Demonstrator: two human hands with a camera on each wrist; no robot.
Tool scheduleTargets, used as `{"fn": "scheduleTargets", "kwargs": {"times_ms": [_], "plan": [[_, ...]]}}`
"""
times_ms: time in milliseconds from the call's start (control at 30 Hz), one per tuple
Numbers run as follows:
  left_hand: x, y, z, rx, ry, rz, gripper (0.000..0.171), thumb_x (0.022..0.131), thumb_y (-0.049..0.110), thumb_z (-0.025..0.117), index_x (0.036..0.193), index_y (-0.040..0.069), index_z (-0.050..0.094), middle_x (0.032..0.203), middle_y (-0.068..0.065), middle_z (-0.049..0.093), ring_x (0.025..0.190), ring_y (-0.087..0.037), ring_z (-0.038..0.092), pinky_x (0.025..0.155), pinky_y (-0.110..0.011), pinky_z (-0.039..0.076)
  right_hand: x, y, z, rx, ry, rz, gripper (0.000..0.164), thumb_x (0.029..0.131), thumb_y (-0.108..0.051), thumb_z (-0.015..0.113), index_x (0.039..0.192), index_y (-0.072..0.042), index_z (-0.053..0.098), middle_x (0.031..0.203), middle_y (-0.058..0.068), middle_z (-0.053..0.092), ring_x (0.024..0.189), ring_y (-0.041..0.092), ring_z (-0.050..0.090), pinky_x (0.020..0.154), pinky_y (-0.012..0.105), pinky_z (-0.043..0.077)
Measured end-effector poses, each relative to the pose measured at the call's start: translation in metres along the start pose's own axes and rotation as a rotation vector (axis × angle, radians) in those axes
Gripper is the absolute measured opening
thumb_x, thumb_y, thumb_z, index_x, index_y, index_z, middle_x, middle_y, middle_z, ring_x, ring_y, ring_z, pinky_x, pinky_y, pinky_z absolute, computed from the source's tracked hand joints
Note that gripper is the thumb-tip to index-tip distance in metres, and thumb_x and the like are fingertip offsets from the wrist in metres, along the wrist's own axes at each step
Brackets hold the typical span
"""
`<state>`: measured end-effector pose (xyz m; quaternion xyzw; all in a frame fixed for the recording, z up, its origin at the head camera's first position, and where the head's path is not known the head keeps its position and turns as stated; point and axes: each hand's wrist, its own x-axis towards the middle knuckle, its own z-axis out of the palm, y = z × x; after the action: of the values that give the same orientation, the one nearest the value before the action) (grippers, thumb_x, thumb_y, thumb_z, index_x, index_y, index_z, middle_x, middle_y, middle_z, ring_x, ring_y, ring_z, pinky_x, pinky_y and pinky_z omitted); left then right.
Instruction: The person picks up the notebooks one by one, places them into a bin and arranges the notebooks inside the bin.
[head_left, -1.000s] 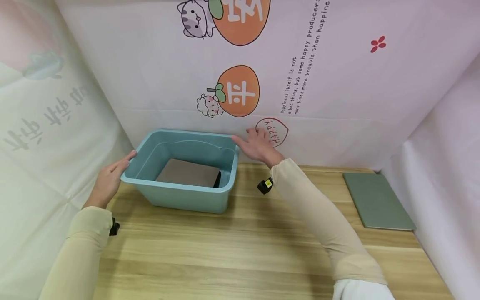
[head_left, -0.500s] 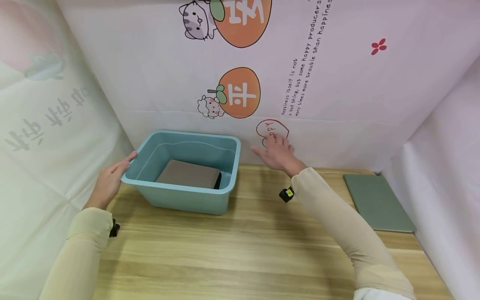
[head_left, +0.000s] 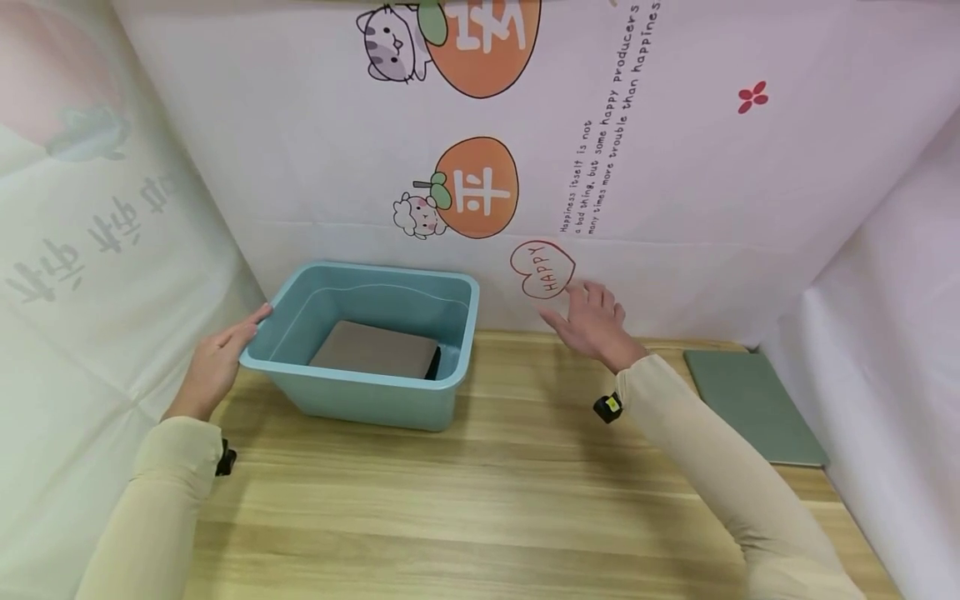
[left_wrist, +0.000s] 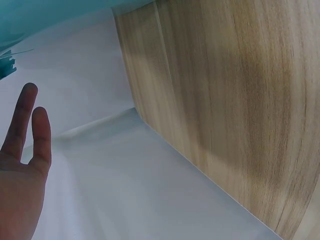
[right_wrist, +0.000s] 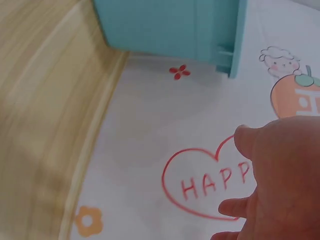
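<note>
A blue-green plastic bin (head_left: 360,400) stands at the back left of the wooden table. Inside it lies a flat grey-brown rectangular thing (head_left: 375,350) with a dark edge. My left hand (head_left: 212,367) touches the left end of the bin's rim. In the left wrist view, two of that hand's fingers (left_wrist: 41,135) stretch straight, below the bin wall (left_wrist: 50,17). Apart from the bin, my right hand (head_left: 592,323) hovers near the back wall with fingers spread and nothing held. The right wrist view has this hand (right_wrist: 285,175) in front of the printed heart.
A flat dark-green rectangular board (head_left: 753,404) lies at the table's right side. White printed sheeting (head_left: 675,192) walls in the back and both sides. Wood tabletop (head_left: 480,508) spreads in front of the bin.
My right hand has left the bin's right rim corner and moved right along the back wall. My left hand and the bin have stayed where they were.
</note>
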<state>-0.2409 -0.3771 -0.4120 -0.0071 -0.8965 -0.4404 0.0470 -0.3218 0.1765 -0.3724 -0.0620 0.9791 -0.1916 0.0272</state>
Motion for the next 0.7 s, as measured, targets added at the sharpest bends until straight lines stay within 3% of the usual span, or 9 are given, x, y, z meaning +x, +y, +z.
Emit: {"fn": "scheduleTargets", "kwargs": {"times_ms": [567,700], "plan": [[0.001,-0.004,0.0,-0.009,-0.004,-0.031,0.054,0.107,0.06,0.029,0.157,0.042,0.035,0.165,0.019,0.026,0.157,-0.033,0.02,0.125,-0.066,0.019,-0.017,0.054,0.001,-0.057,0.003,0.063,0.097,0.099,-0.076,0.031,0.16,-0.001,0.021,0.166,0.031,0.006,0.151,0.055,0.004,0.118,0.076,0.008],[0.002,-0.003,0.0,-0.009,-0.004,-0.028,0.054,0.107,0.061,0.029,0.157,0.043,0.035,0.165,0.021,0.027,0.157,-0.032,0.021,0.124,-0.066,0.02,-0.021,0.069,-0.002,-0.053,-0.011,0.077,0.094,0.101,-0.071,0.031,0.161,0.0,0.017,0.166,0.033,0.002,0.151,0.057,0.0,0.118,0.077,0.005]]}}
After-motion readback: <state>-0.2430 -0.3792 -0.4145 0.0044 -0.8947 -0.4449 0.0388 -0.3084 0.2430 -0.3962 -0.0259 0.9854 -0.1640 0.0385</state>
